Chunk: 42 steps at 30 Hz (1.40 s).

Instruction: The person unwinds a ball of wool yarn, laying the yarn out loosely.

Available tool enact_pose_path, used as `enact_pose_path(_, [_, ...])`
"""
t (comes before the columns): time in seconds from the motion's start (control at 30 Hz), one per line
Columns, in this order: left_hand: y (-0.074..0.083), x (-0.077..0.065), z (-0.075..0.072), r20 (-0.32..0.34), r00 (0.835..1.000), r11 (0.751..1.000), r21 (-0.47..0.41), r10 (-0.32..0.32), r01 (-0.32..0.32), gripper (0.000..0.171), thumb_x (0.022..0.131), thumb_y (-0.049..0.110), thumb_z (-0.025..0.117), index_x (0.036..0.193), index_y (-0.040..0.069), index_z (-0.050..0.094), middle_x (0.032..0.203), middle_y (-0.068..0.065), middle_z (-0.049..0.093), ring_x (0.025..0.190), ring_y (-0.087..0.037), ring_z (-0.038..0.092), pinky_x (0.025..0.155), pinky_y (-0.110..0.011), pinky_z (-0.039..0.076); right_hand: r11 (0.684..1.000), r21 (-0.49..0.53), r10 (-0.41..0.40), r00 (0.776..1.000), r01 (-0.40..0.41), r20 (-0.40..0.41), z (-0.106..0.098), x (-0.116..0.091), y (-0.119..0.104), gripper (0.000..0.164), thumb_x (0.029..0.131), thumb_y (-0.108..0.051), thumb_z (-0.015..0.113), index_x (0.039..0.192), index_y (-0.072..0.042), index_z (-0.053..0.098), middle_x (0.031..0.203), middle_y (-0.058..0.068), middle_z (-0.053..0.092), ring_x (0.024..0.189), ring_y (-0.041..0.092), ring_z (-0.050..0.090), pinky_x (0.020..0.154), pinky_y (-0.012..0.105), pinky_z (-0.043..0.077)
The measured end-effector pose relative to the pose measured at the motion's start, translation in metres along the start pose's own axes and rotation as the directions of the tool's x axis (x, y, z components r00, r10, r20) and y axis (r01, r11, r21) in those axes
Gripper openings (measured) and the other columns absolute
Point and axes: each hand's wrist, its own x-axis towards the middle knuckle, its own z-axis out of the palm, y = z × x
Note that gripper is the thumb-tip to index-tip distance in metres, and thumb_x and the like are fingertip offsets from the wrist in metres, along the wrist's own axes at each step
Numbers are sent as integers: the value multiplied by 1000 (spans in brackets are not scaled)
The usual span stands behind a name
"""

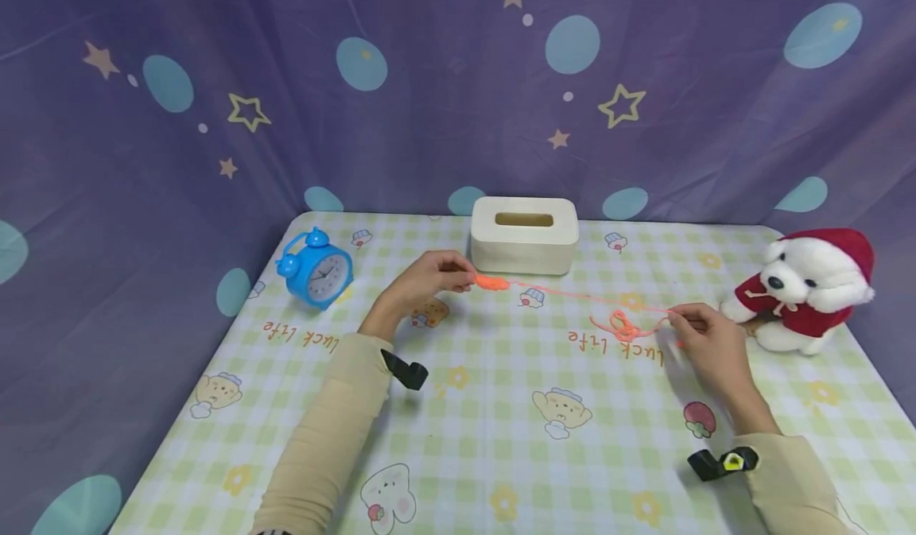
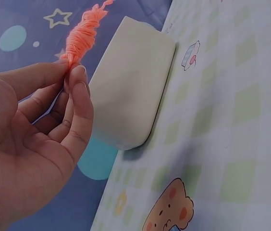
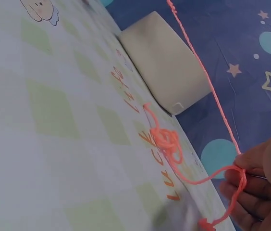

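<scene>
Bright orange-pink yarn [image 1: 587, 296] stretches between both hands above the table. My left hand [image 1: 438, 273] pinches one end of a small wound bundle of yarn [image 2: 81, 41] between thumb and fingertips. From the bundle's other end a taut strand [image 3: 207, 77] runs to my right hand [image 1: 704, 340], which pinches it between thumb and index finger. Beyond the right fingers the slack yarn hangs down, and a loose tangle [image 3: 168, 140] of it lies on the table. A short knotted tail [image 3: 206, 224] dangles below the right hand.
A cream tissue box [image 1: 525, 237] stands behind the strand at the table's back. The blue alarm clock [image 1: 318, 271] is at the left, and a white plush bear [image 1: 809, 288] in red sits beside the right hand. Green checked cloth [image 1: 487, 440] covers the table; a purple curtain [image 1: 458, 122] hangs behind.
</scene>
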Motion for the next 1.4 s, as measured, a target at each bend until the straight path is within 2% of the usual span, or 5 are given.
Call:
enact_pose_path(0.37, [2, 1, 3, 14, 999, 999, 33, 33, -33, 14, 95, 10, 60, 104, 1, 64, 91, -6, 65, 88, -23, 63, 97, -54, 47, 997, -37, -63, 998, 62, -22, 9, 3, -12, 29, 98, -32, 54, 109, -8, 67, 103, 12, 69, 85, 4, 54, 70, 18, 43])
enact_pose_path(0.77, [3, 1, 4, 20, 999, 999, 25, 30, -31, 11, 95, 9, 58, 102, 2, 64, 93, -5, 65, 87, -18, 63, 99, -56, 45, 955, 105, -272, 961, 276, -52, 38, 11, -67, 19, 94, -22, 63, 107, -9, 68, 106, 7, 69, 86, -11, 52, 79, 24, 50])
enact_pose_path(1.07, [3, 0, 6, 27, 999, 999, 27, 39, -40, 13, 96, 9, 57, 104, 1, 63, 95, -7, 63, 89, -21, 62, 98, -53, 47, 897, 263, -383, 922, 357, 54, 72, 17, -111, 24, 93, -22, 64, 112, -8, 67, 108, 7, 68, 95, 19, 63, 85, 39, 52])
enact_pose_path(1.23, [4, 0, 7, 14, 999, 999, 29, 31, -31, 13, 95, 9, 58, 104, 1, 63, 95, -7, 64, 89, -20, 63, 98, -54, 46, 864, 336, -434, 892, 375, 122, 89, 17, -127, 25, 93, -24, 65, 113, -8, 67, 109, 6, 69, 97, 21, 64, 89, 41, 53])
enact_pose_path(1.4, [3, 1, 8, 11, 999, 999, 39, 33, -34, 14, 95, 9, 58, 105, 0, 64, 95, -7, 64, 88, -19, 63, 97, -53, 47, 857, 383, -434, 883, 344, 178, 99, 17, -135, 23, 91, -26, 67, 110, -12, 69, 107, 4, 70, 99, 21, 65, 92, 44, 52])
